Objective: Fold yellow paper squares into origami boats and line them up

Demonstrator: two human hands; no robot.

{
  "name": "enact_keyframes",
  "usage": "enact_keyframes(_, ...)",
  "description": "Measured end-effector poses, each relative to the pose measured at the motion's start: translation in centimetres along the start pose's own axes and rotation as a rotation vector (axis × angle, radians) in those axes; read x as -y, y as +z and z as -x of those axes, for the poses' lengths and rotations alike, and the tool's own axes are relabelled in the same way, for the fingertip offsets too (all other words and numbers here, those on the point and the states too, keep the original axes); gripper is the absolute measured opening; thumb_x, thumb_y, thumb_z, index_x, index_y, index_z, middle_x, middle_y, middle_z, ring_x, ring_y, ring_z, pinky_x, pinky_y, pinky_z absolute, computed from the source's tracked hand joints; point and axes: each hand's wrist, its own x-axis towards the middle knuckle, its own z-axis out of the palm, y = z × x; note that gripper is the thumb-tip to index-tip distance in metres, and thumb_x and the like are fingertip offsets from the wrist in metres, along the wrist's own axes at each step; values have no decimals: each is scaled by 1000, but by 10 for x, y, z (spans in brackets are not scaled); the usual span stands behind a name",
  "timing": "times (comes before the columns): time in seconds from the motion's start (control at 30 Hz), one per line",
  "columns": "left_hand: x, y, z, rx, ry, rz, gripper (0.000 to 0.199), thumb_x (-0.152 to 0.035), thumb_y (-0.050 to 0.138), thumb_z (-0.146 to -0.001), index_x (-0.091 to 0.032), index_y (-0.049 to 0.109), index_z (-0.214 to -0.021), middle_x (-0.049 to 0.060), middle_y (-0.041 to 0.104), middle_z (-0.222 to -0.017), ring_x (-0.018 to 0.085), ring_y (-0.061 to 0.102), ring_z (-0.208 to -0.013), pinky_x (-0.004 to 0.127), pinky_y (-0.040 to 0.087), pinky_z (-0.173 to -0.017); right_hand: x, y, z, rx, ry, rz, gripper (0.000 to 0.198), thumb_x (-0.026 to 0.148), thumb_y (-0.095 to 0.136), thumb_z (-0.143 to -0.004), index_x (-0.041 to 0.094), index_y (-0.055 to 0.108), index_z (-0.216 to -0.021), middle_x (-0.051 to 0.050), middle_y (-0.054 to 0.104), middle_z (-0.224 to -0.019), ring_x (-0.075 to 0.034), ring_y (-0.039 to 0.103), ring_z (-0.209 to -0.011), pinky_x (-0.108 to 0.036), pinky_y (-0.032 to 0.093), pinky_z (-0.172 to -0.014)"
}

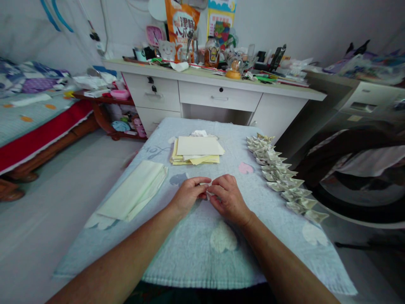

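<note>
My left hand [190, 193] and my right hand [228, 196] meet above the middle of the cloth-covered table. Between their fingertips they pinch a small folded piece of paper [209, 194], mostly hidden by the fingers. Beyond the hands lies a stack of cream and yellow paper sheets [198, 147]. A larger folded pale-green sheet [134, 190] rests to the left of my left hand. Along the table's right side, several folded paper boats [278, 169] stand close together in a line.
A pale blue cloth [177, 253] covers the table. Behind it is a white desk [218, 95] crowded with jars, bags and small items. A washing machine [363, 109] stands at the right, a bed [41, 114] at the left.
</note>
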Motion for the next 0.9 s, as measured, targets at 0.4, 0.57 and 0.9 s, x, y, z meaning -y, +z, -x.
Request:
enact_keyframes(0.4,-1,3,1,-20,-58,38,26,-18,71,-65,-10,72,-90,7,69,-77,9,58,-59,22,44,-56,5,1,-2,-8,-26,7,11,13,54,-85,19,62,-80,-5,61,-86,-19,46,-85,-37,37,-78)
enact_keyframes(0.57,2,2,-1,-28,-72,98,29,-13,69,-65,-8,70,-93,7,67,-77,9,57,-58,21,45,-54,5,0,-2,-44,-54,-45,13,10,56,-82,20,63,-82,-4,62,-88,-19,47,-86,-37,38,-80)
enact_keyframes(0.9,0,-2,-2,-50,-66,160,26,-10,67,-68,-7,69,-94,6,64,-74,8,56,-57,20,44,-53,4,-1,-3,-66,-94,-25,16,12,58,-85,24,65,-94,-4,64,-94,-20,49,-88,-39,39,-81)
